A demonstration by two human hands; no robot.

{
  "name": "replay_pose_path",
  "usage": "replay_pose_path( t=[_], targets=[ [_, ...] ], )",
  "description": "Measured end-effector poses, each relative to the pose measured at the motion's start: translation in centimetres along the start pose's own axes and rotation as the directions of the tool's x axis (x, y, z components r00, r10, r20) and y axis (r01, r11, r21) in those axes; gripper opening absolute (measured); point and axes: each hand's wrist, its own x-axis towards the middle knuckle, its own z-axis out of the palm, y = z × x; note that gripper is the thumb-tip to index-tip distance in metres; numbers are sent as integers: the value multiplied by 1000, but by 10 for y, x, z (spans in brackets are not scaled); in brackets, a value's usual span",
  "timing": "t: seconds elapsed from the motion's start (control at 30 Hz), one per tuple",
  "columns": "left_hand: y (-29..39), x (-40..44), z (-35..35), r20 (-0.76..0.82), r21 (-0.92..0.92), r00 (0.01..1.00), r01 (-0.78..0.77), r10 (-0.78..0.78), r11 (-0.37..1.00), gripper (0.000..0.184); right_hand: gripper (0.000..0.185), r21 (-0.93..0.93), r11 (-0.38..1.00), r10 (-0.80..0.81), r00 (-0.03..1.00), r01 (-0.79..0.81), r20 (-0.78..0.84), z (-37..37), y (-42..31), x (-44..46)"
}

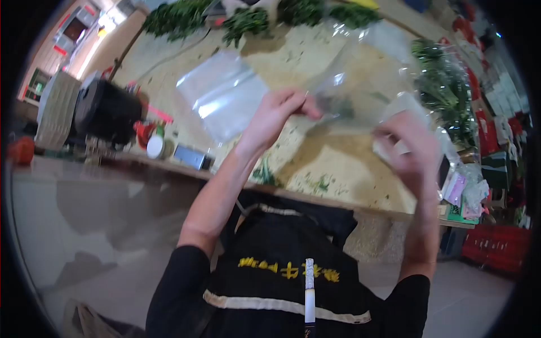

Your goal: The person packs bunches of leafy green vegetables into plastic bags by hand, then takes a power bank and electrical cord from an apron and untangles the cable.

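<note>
A large clear plastic bag (366,73) is stretched out over the wooden table between my hands, with some dark green leaves visible through it. The fingers of my left hand (282,110) are pinched together on the bag's left edge. On the bag's right side is my right hand (410,143), with its fingers curled on the plastic and blurred by motion. Flat clear bags (222,93) lie stacked on the table to the left of my left hand.
Leafy green bunches (177,19) line the table's far side; more greens (448,87) lie in plastic at the right. A black box (108,112), a white-lidded bottle (156,146) and a grey box (190,157) stand at the left. A cigarette (309,290) juts up in front of the apron.
</note>
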Motion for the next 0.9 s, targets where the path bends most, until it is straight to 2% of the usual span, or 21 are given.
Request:
replay_pose_path(
  t=[0.03, 0.07, 0.1, 0.13, 0.17, 0.2, 0.27, 0.3, 0.33, 0.4, 0.43, 0.47, 0.5, 0.53, 0.6, 0.67, 0.7, 0.73, 0.8, 0.87, 0.9],
  targets=[
    [1, 5, -4, -7, 0, 999, -40, 40, 999, 30, 19, -23, 987, -161, 984, 159, -74, -22, 1, 7],
    [7, 6, -6, -20, 35, 999, -46, 46, 998, 29, 16, -136, 985, -135, 955, 102, -265, -37, -8, 6],
    [14, 5, -9, -34, 71, 998, -49, 52, 996, 29, 16, 278, 960, 175, 854, -37, -489, -78, 39, -15],
    [17, 3, -14, -38, 94, 997, -57, 61, 994, 29, 18, -328, 911, -398, 744, 251, -536, -95, -1, 16],
    [22, 3, -19, -28, 120, 997, -73, 77, 990, 31, 15, -188, 964, -263, 610, 186, -747, -111, -10, 11],
    [26, 3, -23, -59, 122, 995, -68, 75, 990, 31, 15, -111, 977, -202, 611, 183, -765, -140, -14, 3],
    [35, 4, -27, -65, 76, 987, -140, 145, 987, 31, 17, -119, 952, -257, 524, 282, -812, -185, 32, -7],
    [39, 4, -26, -74, 50, 982, -169, 173, 984, 29, 20, -46, 984, -131, 527, 172, -839, -150, 19, -2],
    [46, 0, -27, -85, 53, 980, -175, 179, 983, 29, 20, -42, 982, -135, 530, 184, -837, -128, 36, -4],
    [59, -7, -25, -87, 175, 950, -282, 300, 943, 27, 16, -208, 970, -22, 801, -129, -598, -93, 93, -14],
    [63, -9, -27, -98, 203, 944, -290, 314, 935, 26, 22, -322, 910, 86, 880, -261, -467, -64, 124, -22],
    [69, -14, -31, -90, 206, 945, -292, 315, 934, 26, 22, 194, 974, 195, 857, -114, -476, -5, 161, -25],
    [77, -20, -36, -49, 287, 943, -304, 330, 909, 27, 21, 102, 990, 124, 954, -99, -274, 31, 137, -19],
    [85, -24, -40, -7, 363, 939, -318, 344, 876, 28, 24, -124, 992, -21, 987, 1, -159, 64, 137, -22],
    [103, -33, -37, -38, 383, 917, -354, 398, 853, 24, 26, 16, 990, 136, 980, -140, 148, 134, 158, -41],
    [123, -44, -37, -61, 260, 965, -232, 256, 937, 23, 47, 85, 970, 180, 907, -229, 381, 175, 133, -43],
    [125, -43, -43, 247, 552, 786, -595, 566, 585, 23, 64, 149, 941, 216, 879, -304, 426, 180, 111, -33],
    [127, -46, -44, 257, 551, 782, -601, 568, 578, 23, 82, 204, 903, 251, 850, -378, 464, 181, 89, -21],
    [129, -48, -34, 51, 336, 934, -349, 353, 875, 24, 107, 631, 698, 174, 935, -339, 310, 183, 58, 2],
    [130, -42, -24, 59, 188, 942, -336, 331, 923, 24, 114, 704, 699, 28, 988, -127, 150, 188, 55, 24],
    [133, -39, -23, 79, 136, 948, -315, 307, 939, 24, 108, 699, 652, 70, 941, -293, 330, 183, 53, 35]
  ],
)
